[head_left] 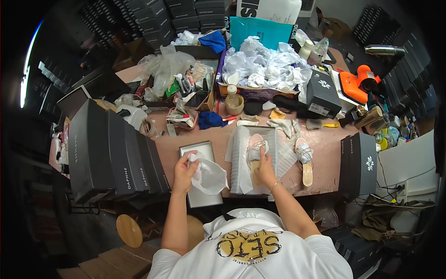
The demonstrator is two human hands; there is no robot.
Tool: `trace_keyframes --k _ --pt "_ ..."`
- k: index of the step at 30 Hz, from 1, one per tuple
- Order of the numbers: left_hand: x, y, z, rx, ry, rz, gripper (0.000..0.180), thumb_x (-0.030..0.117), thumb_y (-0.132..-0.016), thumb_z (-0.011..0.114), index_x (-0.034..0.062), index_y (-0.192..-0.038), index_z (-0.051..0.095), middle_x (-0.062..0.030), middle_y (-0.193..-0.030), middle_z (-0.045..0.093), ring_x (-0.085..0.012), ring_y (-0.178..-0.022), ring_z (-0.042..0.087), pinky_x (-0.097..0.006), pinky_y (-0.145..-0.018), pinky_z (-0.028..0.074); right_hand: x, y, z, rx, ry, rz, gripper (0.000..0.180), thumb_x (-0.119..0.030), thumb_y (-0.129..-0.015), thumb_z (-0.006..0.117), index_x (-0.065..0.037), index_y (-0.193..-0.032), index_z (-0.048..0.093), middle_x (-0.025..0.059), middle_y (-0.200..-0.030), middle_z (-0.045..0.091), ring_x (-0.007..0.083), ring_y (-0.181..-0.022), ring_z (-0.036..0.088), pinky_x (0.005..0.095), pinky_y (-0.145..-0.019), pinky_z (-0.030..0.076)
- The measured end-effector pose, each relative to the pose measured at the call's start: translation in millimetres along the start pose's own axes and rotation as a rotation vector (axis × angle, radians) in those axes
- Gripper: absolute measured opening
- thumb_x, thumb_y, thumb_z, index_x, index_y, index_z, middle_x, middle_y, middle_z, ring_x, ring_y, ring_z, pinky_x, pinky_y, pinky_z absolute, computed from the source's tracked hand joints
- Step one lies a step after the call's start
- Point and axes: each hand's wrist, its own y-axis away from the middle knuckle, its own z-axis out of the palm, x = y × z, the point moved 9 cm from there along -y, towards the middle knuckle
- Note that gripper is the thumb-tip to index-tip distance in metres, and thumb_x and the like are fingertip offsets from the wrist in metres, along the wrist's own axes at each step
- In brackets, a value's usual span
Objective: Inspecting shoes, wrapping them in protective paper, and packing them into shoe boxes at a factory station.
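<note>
Holding a thin white sheet (211, 176) and a silver-strapped beige sandal (255, 148).
Your left hand (184, 173) pinches the sheet; your right hand (265, 171) grips the sandal.

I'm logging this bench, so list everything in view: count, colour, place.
Table: one, pinkish, centre
Lined box: one, grey, centre
Boxed sandal: one, silver straps, inside it
Loose sandal: one, silver straps, right of box
Shallow box or lid: one, white inside, centre left
Paper sheet: one, white, centre left
Other boxes: many, dark grey, table's sides and background
Crumpled paper: one heap, white, back centre
Cloths: two, blue, left of heap
Device: one, orange, back right
Small clutter: uncountable, mixed, back
Shirt: one, white, bottom
Left fingers: one set, on paper sheet
Right fingers: one set, on boxed sandal
</note>
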Motion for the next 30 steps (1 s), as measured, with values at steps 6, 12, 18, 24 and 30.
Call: trace_keyframes --k 6,12,18,24,30 --pt "-20.1 2.2 39.8 -0.059 0.040 -0.094 0.028 -0.001 -0.083 0.063 0.0001 -0.111 0.060 -0.0026 -0.093 0.062 -0.0074 -0.081 0.058 -0.022 -0.072 0.048 -1.0 2.7 35.5 -0.136 0.156 -0.053 0.100 -0.013 -0.072 0.068 -0.010 -0.149 0.005 0.0329 -0.141 0.021 0.0500 -0.106 0.053 0.0472 -0.088 0.048" --pt "1.7 19.7 27.3 0.273 -0.121 0.127 0.016 0.013 -0.086 0.068 0.0012 -0.095 0.061 0.0013 -0.081 0.060 -0.0034 -0.069 0.051 -0.019 -0.060 0.041 6.7 1.6 38.4 -0.103 0.141 0.046 0.107 -0.016 -0.070 0.074 -0.011 -0.149 0.002 0.0332 -0.148 0.010 0.0470 -0.112 0.051 0.0469 -0.093 0.045" --pt "102.2 43.0 -2.0 0.532 -0.529 0.512 0.018 0.017 -0.088 0.068 0.0007 -0.094 0.066 0.0043 -0.071 0.055 -0.0035 -0.059 0.042 -0.020 -0.052 0.036 6.2 -6.0 25.0 -0.106 0.021 0.003 0.110 -0.010 -0.069 0.074 -0.007 -0.149 -0.001 0.0366 -0.145 0.012 0.0482 -0.112 0.050 0.0461 -0.098 0.042" --pt "107.5 24.2 30.9 0.306 -0.823 0.645 0.015 0.015 -0.086 0.067 0.0026 -0.095 0.069 -0.0083 -0.071 0.059 -0.0157 -0.058 0.054 -0.027 -0.055 0.043 -6.2 24.7 -37.8 -0.262 -1.048 0.237 0.091 -0.007 -0.078 0.059 -0.008 -0.150 0.005 0.0239 -0.134 0.041 0.0334 -0.115 0.049 0.0421 -0.089 0.050" --pt "69.9 -6.8 49.4 0.180 -0.766 0.447 0.014 0.013 -0.086 0.065 0.0028 -0.095 0.069 -0.0103 -0.074 0.061 -0.0197 -0.061 0.057 -0.029 -0.056 0.044 -97.2 107.9 -127.9 -0.518 -1.208 -0.074 0.085 0.002 -0.073 0.053 -0.010 -0.150 0.018 0.0182 -0.137 0.043 0.0254 -0.120 0.049 0.0411 -0.080 0.057"
